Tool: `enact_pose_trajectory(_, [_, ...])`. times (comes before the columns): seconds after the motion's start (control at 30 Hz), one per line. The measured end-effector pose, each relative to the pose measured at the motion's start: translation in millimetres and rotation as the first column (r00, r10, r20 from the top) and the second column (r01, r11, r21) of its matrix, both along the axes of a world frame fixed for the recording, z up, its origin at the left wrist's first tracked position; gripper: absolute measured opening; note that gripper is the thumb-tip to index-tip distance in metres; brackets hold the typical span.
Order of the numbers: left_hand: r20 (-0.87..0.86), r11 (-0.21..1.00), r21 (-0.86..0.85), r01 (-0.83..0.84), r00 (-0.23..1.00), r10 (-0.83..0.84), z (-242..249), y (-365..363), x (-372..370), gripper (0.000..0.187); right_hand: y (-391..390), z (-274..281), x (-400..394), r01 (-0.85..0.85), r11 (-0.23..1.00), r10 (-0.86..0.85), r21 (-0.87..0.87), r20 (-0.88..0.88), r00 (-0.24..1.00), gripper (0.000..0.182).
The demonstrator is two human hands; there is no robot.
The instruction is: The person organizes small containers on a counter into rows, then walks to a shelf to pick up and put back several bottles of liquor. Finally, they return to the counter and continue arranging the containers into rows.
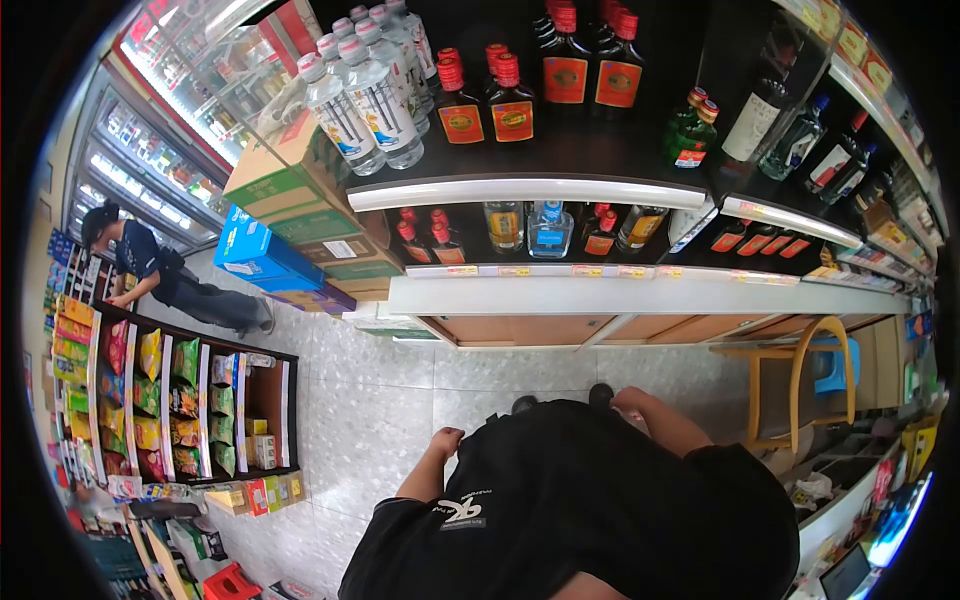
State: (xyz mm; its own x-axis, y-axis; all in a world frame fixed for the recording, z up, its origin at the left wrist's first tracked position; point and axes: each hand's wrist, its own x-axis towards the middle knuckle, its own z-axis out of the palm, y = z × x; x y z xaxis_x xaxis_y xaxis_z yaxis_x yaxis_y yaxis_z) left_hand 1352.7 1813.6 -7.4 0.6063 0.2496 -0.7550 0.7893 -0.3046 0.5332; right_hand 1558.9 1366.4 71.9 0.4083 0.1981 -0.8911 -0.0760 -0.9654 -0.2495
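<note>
My left hand hangs beside my black shirt, above the tiled floor. Its fingers look loosely curled in, and I see nothing in them. On the other side, my right hand is held low at the front of my body, near my dark shoe. Its fingers are partly hidden and too small to make out. Both hands are apart from the shelf ahead, where clear bottles with pink caps and dark red-capped bottles stand upright.
Stacked cartons and a blue box stand left of the shelf. Farther left, another person reaches toward a snack rack. A wooden chair and a blue stool are at the right. Low cabinets run below the shelf.
</note>
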Motion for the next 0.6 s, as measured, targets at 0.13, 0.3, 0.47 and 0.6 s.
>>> enact_pose_trajectory(0.13, [-0.070,0.995,-0.017,-0.102,0.992,0.100,-0.6,10.9,-0.7,0.030,3.9,-4.1,-10.2,0.057,0.998,-0.060,-0.042,-0.068,0.996,0.033])
enact_pose_trajectory(0.3, [-0.100,0.991,-0.096,-0.088,0.992,0.078,-16.0,24.7,9.2,0.030,-6.3,-9.8,-28.6,0.280,0.960,-0.280,-0.016,-0.014,0.960,0.033])
enact_pose_trajectory(0.47, [-0.048,0.985,-0.157,-0.072,0.997,0.065,-15.8,23.1,33.2,0.030,-16.8,-12.1,-34.2,0.378,0.921,-0.385,-0.092,-0.076,0.920,0.033])
enact_pose_trajectory(0.6, [0.005,0.980,-0.183,-0.082,0.996,0.084,-17.6,20.0,43.4,0.030,-12.3,-1.6,-40.5,0.362,0.929,-0.366,-0.084,-0.049,0.929,0.032])
